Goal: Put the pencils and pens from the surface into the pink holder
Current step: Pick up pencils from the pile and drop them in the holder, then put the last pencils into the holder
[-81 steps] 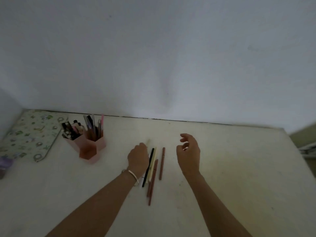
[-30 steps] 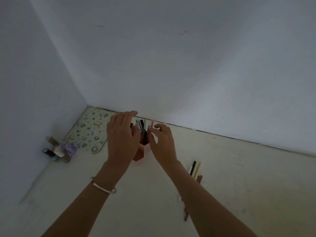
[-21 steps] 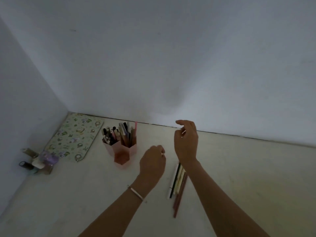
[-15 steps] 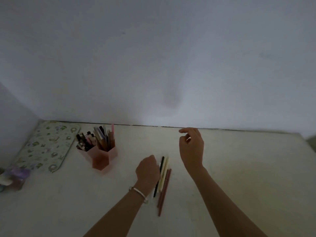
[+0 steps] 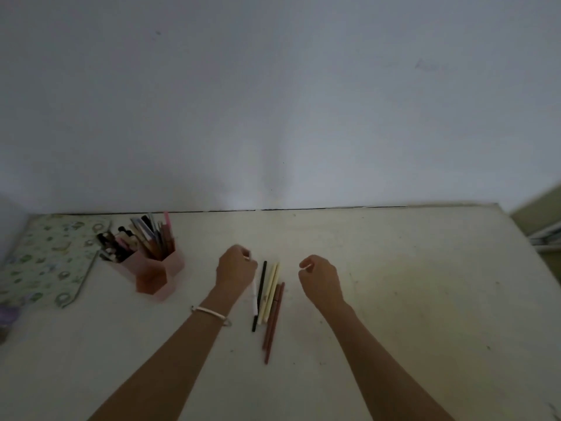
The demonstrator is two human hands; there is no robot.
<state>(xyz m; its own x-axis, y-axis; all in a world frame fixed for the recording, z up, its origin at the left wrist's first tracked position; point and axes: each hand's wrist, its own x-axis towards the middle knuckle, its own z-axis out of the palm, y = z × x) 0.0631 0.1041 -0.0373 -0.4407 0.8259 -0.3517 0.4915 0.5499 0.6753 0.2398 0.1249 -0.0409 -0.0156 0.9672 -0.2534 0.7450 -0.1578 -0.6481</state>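
The pink holder [image 5: 158, 276], a cluster of hexagonal cups full of pens and pencils, stands at the left of the cream table [image 5: 409, 299]. A row of loose pens lies in the middle: a white pen [image 5: 254, 300], a black pen [image 5: 261, 294], two cream pens [image 5: 271, 291] and two brown pencils [image 5: 273, 322]. My left hand [image 5: 235, 270], with a bracelet on its wrist, curls its fingers round the top of the white pen. My right hand [image 5: 318, 276] hovers just right of the row, loosely curled and holding nothing.
A green patterned clipboard [image 5: 45, 259] lies flat left of the holder, against the wall. A small purple object [image 5: 7, 314] sits at the left edge. The table ends at the right [image 5: 522, 244], where shelves show.
The view swung back from the holder to the row of pens. My left hand came down onto the white pen at the row's left; my right hand lowered beside the row.
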